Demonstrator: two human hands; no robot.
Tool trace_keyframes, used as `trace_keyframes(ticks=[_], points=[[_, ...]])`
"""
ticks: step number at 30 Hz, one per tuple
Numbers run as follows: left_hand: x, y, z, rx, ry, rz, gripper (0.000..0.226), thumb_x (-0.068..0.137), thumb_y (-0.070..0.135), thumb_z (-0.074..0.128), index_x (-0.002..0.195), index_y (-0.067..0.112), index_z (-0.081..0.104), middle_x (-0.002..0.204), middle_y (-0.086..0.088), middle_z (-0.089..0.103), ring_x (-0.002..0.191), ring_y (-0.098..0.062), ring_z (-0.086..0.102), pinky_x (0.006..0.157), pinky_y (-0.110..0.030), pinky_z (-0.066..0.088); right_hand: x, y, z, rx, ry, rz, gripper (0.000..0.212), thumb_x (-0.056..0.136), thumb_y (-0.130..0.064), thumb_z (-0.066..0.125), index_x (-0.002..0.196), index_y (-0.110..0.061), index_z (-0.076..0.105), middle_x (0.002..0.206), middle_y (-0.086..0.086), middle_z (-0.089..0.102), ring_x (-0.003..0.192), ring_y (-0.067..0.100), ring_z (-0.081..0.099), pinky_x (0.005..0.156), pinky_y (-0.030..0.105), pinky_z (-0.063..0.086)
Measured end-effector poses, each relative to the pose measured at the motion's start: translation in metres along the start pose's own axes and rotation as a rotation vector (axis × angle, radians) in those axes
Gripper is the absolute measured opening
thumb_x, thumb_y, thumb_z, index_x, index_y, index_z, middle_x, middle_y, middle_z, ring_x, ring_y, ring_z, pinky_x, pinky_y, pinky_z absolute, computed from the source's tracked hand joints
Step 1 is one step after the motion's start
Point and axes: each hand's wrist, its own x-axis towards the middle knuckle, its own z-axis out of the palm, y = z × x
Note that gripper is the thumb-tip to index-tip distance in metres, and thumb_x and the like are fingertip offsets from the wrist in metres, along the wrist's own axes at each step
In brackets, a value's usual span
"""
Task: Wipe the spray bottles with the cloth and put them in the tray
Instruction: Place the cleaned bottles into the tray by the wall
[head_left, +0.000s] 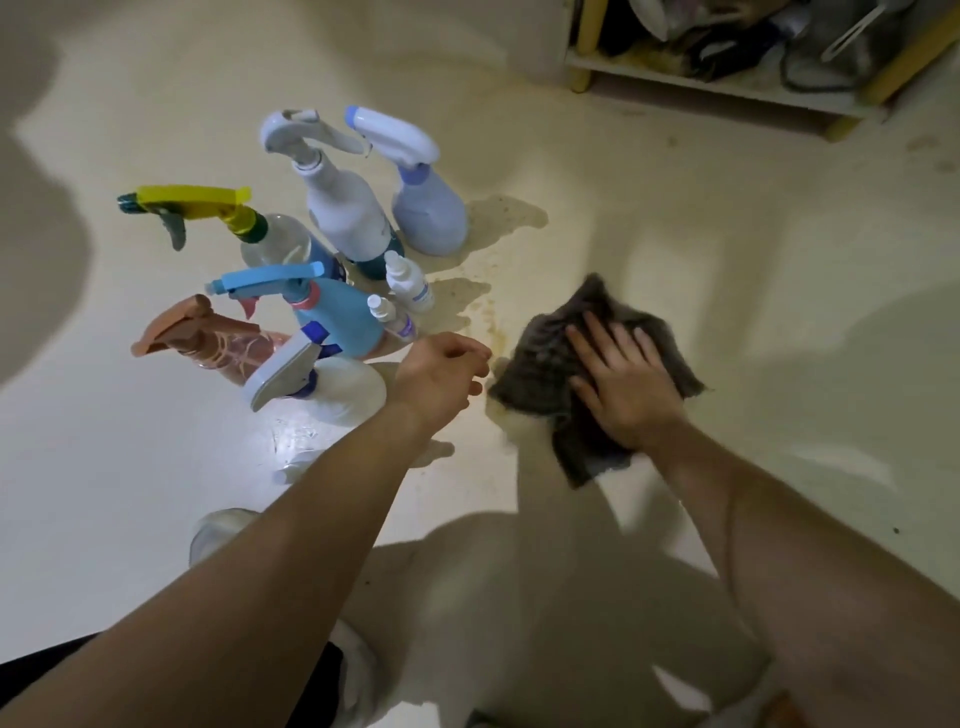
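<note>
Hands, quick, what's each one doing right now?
Left hand: loosely curled, holding nothing.
Right hand: open, pressing flat on the grey cloth.

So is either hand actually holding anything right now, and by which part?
Nothing is held. The right hand lies flat on the middle of the grey cloth; the left hand is loosely curled and empty.

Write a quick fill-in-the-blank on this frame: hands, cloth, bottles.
1. The right hand lies flat on the grey ____.
2. The clear bottle has a ____ trigger head.
3. The left hand, fingers loosely curled, holds ____.
Missing words: cloth; yellow; nothing.
</note>
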Motion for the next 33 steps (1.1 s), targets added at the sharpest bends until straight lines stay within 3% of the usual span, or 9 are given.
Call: trace_keyframes(ticks=[5,9,13,19,22,25,27,30,33], points=[[-0.006,-0.010,-0.014,-0.096,0.008,-0.004,0.017,0.102,0.022,0.056,0.105,0.016,0.071,0.100,-0.006,0.074,0.096,-0.028,0.071,0.088,-0.042,0.059,0.109,-0.021,-0.032,0.071,-0.022,0.228,0.062,0.104,-0.049,0.018,0.160,-0.029,0.000,0.169,0.004,-0.009,0.154,0.034,-0.007,0.121,0.059,-0.003],[-0.013,-0.020,-0.024,-0.157,0.012,-0.051,0.017,0.101,0.021,0.057,0.105,0.011,0.069,0.103,-0.013,0.073,0.084,-0.025,0.064,0.073,-0.035,0.053,0.111,-0.086,-0.021,-0.013,-0.014,0.018,0.062,0.100,-0.052,0.018,0.158,-0.032,0.021,0.169,0.005,0.005,0.154,0.037,0.003,0.119,0.064,0.004],[-0.019,-0.027,-0.026,-0.112,-0.004,-0.066,0.015,0.100,0.016,0.055,0.101,0.014,0.070,0.101,-0.014,0.073,0.087,-0.023,0.066,0.078,-0.033,0.056,0.046,-0.112,0.002,-0.038,-0.016,-0.217,0.055,0.101,-0.050,0.030,0.154,-0.036,0.034,0.168,0.004,0.015,0.154,0.035,0.010,0.122,0.059,0.006],[-0.032,-0.029,-0.018,0.033,-0.068,-0.029,0.016,0.099,0.016,0.054,0.101,0.014,0.069,0.101,-0.010,0.073,0.094,-0.029,0.070,0.087,-0.043,0.058,-0.059,-0.047,0.018,-0.091,-0.228,-0.406,0.068,0.099,-0.058,0.031,0.160,-0.038,0.008,0.169,-0.001,0.006,0.155,0.029,0.012,0.123,0.053,0.016],[-0.038,-0.034,-0.011,0.006,-0.073,-0.042,0.019,0.100,0.014,0.053,0.109,0.008,0.069,0.102,-0.011,0.073,0.081,-0.023,0.065,0.078,-0.036,0.054,-0.062,0.014,0.004,-0.071,-0.167,-0.049,0.076,0.093,-0.072,0.024,0.155,-0.046,-0.011,0.169,0.001,0.001,0.150,0.036,0.024,0.118,0.058,0.020],[-0.043,-0.042,-0.003,0.006,-0.084,-0.038,0.018,0.099,0.014,0.055,0.108,0.008,0.069,0.096,-0.009,0.072,0.077,-0.021,0.063,0.073,-0.031,0.049,-0.080,0.057,-0.008,0.124,-0.228,0.548,0.075,0.097,-0.070,0.023,0.155,-0.043,-0.016,0.167,0.001,-0.018,0.154,0.033,-0.006,0.121,0.061,0.007],[-0.043,-0.048,0.001,0.023,-0.090,-0.037,0.015,0.098,0.014,0.056,0.104,0.010,0.070,0.093,-0.007,0.072,0.074,-0.020,0.064,0.072,-0.032,0.049,-0.101,0.042,-0.001,0.246,-0.167,0.728,0.072,0.101,-0.060,0.028,0.159,-0.036,-0.008,0.168,0.005,-0.015,0.154,0.036,-0.008,0.120,0.064,0.008],[-0.044,-0.057,0.007,0.087,-0.086,-0.044,0.013,0.097,0.014,0.055,0.095,0.014,0.068,0.093,-0.007,0.072,0.073,-0.019,0.063,0.066,-0.026,0.048,-0.124,-0.039,0.023,0.260,-0.009,0.749,0.066,0.102,-0.041,0.044,0.160,-0.023,0.018,0.167,0.015,0.009,0.151,0.045,0.010,0.118,0.063,0.017],[-0.050,-0.069,0.007,0.293,-0.120,-0.022,0.008,0.096,0.021,0.057,0.097,0.019,0.065,0.099,-0.006,0.073,0.078,-0.018,0.064,0.063,-0.025,0.050,-0.129,-0.122,0.023,0.321,0.057,0.527,0.056,0.088,-0.019,0.067,0.141,-0.012,0.055,0.149,0.023,0.045,0.131,0.053,0.042,0.107,0.063,0.041]])
